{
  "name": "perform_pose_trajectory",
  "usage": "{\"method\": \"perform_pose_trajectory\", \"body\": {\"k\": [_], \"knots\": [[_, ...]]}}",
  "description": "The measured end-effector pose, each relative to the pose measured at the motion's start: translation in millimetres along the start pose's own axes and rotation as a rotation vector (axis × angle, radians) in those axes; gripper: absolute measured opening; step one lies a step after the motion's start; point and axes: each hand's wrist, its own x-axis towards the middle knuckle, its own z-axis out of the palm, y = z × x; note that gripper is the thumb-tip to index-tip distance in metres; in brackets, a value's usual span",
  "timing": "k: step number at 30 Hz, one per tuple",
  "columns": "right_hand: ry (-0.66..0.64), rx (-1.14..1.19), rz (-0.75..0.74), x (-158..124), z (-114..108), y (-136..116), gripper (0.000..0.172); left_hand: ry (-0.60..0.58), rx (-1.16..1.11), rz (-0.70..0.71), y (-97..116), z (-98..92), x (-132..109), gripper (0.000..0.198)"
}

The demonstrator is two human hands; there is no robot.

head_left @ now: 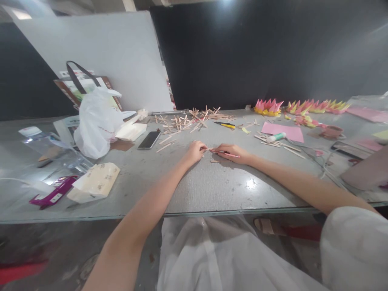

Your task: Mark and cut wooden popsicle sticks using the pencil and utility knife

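Note:
My left hand [195, 152] rests on the grey table with its fingers pinched on small wooden sticks [209, 149] between the two hands. Facing it, my right hand [232, 152] is closed around a slim pink pen [230, 155], whose tip points left toward the sticks. A short stick piece [215, 161] lies just in front of the fingers. Behind the hands spreads a loose heap of wooden sticks [197, 119], some crossed over each other. A yellow and black utility knife [226, 125] lies beside that heap.
On the left are a phone [149, 140], a white plastic bag [95, 121], a clear bottle [56, 149], a paper box [96, 182] and a purple power strip [54, 193]. Pink paper [282, 131], a glue stick [275, 137] and folded paper flowers [268, 107] lie right.

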Motion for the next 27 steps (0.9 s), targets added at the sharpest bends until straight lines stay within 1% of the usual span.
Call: {"method": "perform_pose_trajectory", "body": {"k": [5,10,15,19,24,27], "knots": [[0.008,0.002,-0.006,0.3,0.0,0.3,0.045,-0.004,-0.013,-0.003,-0.7,-0.5,0.4,0.011],[0.024,-0.006,0.002,-0.1,0.3,0.9,0.046,-0.006,-0.021,-0.005,-1.1,-0.2,-0.1,0.014],[-0.002,0.0,-0.015,-0.3,-0.2,0.3,0.044,-0.003,-0.025,-0.011,-1.4,0.8,0.2,0.013],[0.022,-0.004,-0.014,-0.3,0.4,2.2,0.045,0.002,-0.038,0.0,-1.6,1.2,-0.1,0.014],[-0.024,0.013,-0.007,-0.2,0.9,3.4,0.045,0.003,-0.026,-0.005,-0.9,0.6,-0.6,0.014],[-0.009,-0.004,-0.005,-0.1,0.8,2.8,0.045,0.002,-0.028,-0.001,-0.7,0.2,-0.3,0.014]]}}
